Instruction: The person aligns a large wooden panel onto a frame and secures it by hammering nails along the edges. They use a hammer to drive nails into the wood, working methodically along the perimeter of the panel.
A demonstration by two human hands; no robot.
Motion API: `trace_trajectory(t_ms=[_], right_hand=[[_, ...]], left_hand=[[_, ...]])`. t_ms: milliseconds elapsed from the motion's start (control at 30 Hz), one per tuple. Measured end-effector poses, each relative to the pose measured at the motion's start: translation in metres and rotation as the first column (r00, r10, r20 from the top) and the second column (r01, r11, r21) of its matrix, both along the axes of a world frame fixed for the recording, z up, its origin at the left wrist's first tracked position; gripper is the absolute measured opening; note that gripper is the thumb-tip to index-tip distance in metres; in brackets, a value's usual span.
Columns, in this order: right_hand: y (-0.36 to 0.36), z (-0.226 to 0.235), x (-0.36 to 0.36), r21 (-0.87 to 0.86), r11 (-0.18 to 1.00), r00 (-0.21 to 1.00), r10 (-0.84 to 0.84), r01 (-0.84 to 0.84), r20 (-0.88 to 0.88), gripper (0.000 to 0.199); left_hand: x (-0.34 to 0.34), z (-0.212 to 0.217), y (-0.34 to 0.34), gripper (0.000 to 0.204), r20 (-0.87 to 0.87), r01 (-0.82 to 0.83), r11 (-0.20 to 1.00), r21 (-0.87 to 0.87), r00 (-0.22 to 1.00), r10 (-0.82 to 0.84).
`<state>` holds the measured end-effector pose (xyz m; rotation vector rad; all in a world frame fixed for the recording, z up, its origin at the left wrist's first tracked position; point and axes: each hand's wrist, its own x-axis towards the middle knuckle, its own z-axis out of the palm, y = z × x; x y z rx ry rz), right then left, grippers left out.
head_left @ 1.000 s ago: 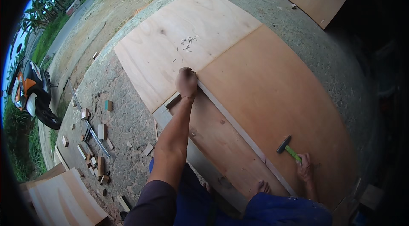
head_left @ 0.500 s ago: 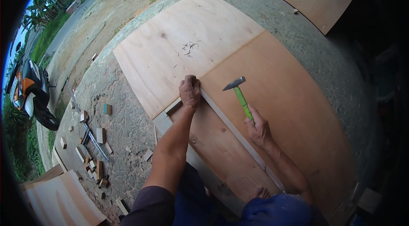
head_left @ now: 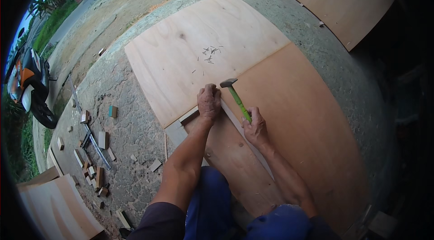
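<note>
My right hand (head_left: 256, 127) is wrapped round the green handle of a hammer (head_left: 236, 98), whose dark metal head hovers just right of my left fingertips. My left hand (head_left: 209, 102) is closed in a pinch at the corner where a long pale wood strip (head_left: 246, 138) meets a short wood piece (head_left: 190, 115). What the pinch holds is too small to make out. Beyond that hand, several loose nails (head_left: 209, 54) lie scattered on a light plywood panel (head_left: 167, 59). A browner plywood sheet (head_left: 307, 122) adjoins it on the right.
Several wood offcuts (head_left: 99, 177) and a metal square (head_left: 97, 149) lie on the rough concrete at the left. A plywood sheet (head_left: 63, 208) is at the lower left, another panel (head_left: 343, 5) at the upper right. A motorbike (head_left: 34, 86) stands far left.
The hammer has swung left and its head is now close to my left fingers. My left hand stays pinched at the same corner. The whole view has shifted slightly.
</note>
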<state>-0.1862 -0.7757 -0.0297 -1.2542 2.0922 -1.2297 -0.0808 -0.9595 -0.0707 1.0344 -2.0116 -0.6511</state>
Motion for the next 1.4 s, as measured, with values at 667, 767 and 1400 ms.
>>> trace_trajectory(t_ms=[667, 767, 1400], right_hand=[[-0.010, 0.027, -0.006, 0.298, 0.949, 0.963, 0.172, -0.105, -0.208, 0.063], [0.018, 0.008, -0.010, 0.180, 0.983, 0.996, 0.047, -0.032, -0.082, 0.062], [0.004, 0.015, -0.015, 0.065, 0.970, 0.916, 0.241, -0.233, -0.320, 0.068]], left_hand=[[0.001, -0.002, -0.002, 0.029, -0.014, 0.002, 1.000, 0.022, 1.000, -0.002], [-0.002, 0.003, 0.002, 0.039, 0.008, 0.012, 0.990, 0.141, 1.000, -0.013], [-0.053, -0.015, 0.070, 0.084, 0.296, -0.546, 0.790, 0.280, 0.832, 0.470]])
